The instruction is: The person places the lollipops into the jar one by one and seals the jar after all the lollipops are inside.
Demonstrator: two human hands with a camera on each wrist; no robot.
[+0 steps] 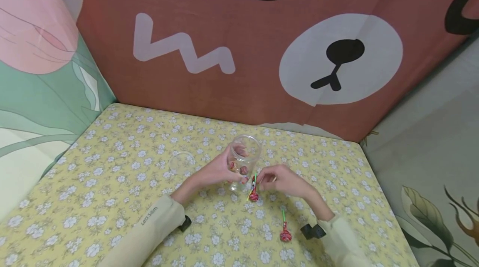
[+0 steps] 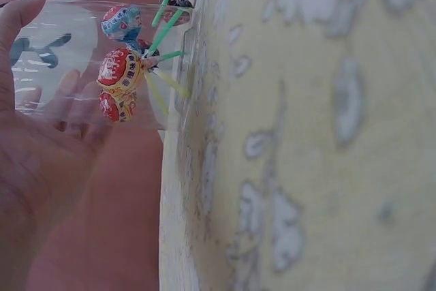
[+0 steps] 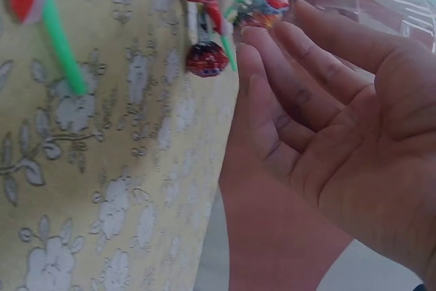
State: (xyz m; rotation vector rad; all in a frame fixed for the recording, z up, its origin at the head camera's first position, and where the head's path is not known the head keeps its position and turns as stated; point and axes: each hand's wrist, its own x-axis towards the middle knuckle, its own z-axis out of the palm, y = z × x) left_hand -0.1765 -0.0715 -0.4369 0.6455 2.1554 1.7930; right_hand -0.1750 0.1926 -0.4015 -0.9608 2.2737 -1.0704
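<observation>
My left hand [image 1: 220,167] grips a clear plastic jar [image 1: 245,156], its mouth uppermost, fingers around the far side. Inside the jar, several wrapped lollipops [image 2: 121,71] have their green and yellow sticks pointing down toward the base. Beside the jar on the right, at least two red-wrapped lollipops [image 1: 254,196] lie close together on the table. My right hand [image 1: 282,180] is just right of these, fingers loosely bent; the right wrist view shows nothing between them. Another red lollipop [image 1: 285,234] with a green stick lies nearer to me.
A clear round lid [image 1: 182,162] lies on the table left of the jar. The table [image 1: 123,184] wears a yellow flowered cloth. A brown cloth backdrop [image 1: 179,92] with a cartoon face stands along its far edge, with printed cloths at both sides.
</observation>
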